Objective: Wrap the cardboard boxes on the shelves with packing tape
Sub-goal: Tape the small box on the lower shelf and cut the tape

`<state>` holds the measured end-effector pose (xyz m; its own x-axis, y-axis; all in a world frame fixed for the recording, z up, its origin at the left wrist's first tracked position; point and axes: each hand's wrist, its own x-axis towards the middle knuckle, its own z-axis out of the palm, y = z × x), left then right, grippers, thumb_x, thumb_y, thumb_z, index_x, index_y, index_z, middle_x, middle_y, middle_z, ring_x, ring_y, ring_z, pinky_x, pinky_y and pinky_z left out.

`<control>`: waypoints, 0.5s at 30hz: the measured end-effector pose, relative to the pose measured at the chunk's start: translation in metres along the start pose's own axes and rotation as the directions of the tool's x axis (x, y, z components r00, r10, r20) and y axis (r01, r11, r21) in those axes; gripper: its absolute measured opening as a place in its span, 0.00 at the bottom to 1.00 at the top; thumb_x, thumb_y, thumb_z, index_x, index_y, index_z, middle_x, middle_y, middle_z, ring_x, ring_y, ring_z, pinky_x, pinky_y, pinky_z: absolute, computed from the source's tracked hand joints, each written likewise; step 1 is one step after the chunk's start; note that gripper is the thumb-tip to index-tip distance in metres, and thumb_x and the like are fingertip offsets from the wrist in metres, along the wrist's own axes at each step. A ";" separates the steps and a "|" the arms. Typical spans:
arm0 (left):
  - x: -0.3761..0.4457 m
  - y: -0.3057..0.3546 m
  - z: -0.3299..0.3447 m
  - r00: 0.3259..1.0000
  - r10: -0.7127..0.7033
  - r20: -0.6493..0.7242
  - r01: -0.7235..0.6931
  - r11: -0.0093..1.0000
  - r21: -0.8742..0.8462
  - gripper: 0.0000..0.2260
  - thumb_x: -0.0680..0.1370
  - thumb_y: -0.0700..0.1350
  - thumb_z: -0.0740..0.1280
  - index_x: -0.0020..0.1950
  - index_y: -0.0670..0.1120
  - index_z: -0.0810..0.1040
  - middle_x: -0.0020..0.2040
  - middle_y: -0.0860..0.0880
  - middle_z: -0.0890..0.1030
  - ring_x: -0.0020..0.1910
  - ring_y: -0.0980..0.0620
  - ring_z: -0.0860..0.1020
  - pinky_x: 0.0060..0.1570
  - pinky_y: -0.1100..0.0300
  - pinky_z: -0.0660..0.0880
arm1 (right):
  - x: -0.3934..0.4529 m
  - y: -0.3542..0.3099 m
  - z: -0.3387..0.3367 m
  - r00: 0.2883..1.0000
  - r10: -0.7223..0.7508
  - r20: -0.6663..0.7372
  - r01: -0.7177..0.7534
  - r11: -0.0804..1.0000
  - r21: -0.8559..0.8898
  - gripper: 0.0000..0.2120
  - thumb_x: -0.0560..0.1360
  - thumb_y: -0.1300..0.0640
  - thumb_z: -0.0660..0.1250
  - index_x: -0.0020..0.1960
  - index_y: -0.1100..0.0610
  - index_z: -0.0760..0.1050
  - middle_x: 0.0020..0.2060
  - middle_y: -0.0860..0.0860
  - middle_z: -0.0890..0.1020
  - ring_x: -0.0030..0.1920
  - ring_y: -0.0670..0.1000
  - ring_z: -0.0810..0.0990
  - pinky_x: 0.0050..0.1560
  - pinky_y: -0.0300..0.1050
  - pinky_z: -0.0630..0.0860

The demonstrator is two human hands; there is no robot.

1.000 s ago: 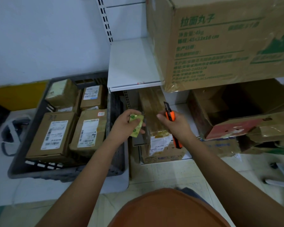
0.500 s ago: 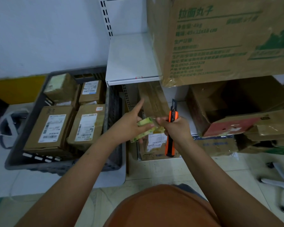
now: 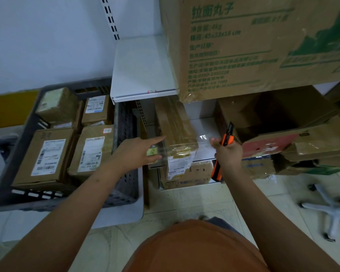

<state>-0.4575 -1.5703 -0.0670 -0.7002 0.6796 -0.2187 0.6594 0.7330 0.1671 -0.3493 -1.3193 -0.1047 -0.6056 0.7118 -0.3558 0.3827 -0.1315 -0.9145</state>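
Long brown tape-wrapped cardboard box [image 3: 177, 132], centre frame: judged stiff, slippery; flanked by flat-fingered left hand [image 3: 137, 154]; orange utility knife [image 3: 223, 152] gripped by right hand [image 3: 227, 154].

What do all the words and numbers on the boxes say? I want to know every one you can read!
"拉面丸子": green print on the big cardboard box on the upper shelf.
"45x33x18 cm": same box, second line under the title; slightly blurred.
"0550-": start of a phone number lower on that box; the remaining digits are blurred.
Other green lines there: too blurred.
Shipping labels on the parcels in the grey crate: too small.
Label on the long box: unreadable.
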 end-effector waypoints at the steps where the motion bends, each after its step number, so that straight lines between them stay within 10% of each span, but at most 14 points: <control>1: 0.004 0.000 0.002 1.000 0.012 0.004 -0.012 1.000 0.028 0.30 0.79 0.64 0.61 0.79 0.65 0.53 0.39 0.51 0.82 0.28 0.60 0.72 0.36 0.59 0.76 | 0.003 0.001 0.000 1.000 0.005 -0.005 -0.005 1.000 -0.016 0.12 0.75 0.54 0.73 0.35 0.51 0.75 0.30 0.49 0.77 0.34 0.50 0.76 0.45 0.50 0.75; 12: 0.032 -0.013 0.033 0.994 0.055 0.093 -0.062 0.995 0.076 0.32 0.81 0.62 0.58 0.77 0.69 0.41 0.30 0.50 0.76 0.28 0.56 0.74 0.36 0.53 0.79 | 0.024 0.034 0.037 0.975 0.198 0.104 -0.183 0.974 -0.133 0.10 0.74 0.51 0.73 0.37 0.52 0.78 0.27 0.48 0.73 0.29 0.49 0.70 0.36 0.44 0.70; 15: 0.034 -0.013 0.041 0.997 0.000 0.076 -0.005 0.998 0.069 0.31 0.82 0.62 0.57 0.77 0.68 0.40 0.30 0.48 0.79 0.28 0.53 0.77 0.35 0.52 0.80 | 0.025 0.033 0.053 0.991 0.092 0.095 -0.065 0.964 -0.258 0.08 0.77 0.52 0.69 0.51 0.57 0.77 0.38 0.51 0.77 0.35 0.52 0.75 0.42 0.46 0.70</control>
<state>-0.4791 -1.5577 -0.1158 -0.6774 0.6754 -0.2915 0.6802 0.7260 0.1013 -0.3887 -1.3431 -0.1542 -0.6313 0.6280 -0.4551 0.5881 0.0051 -0.8088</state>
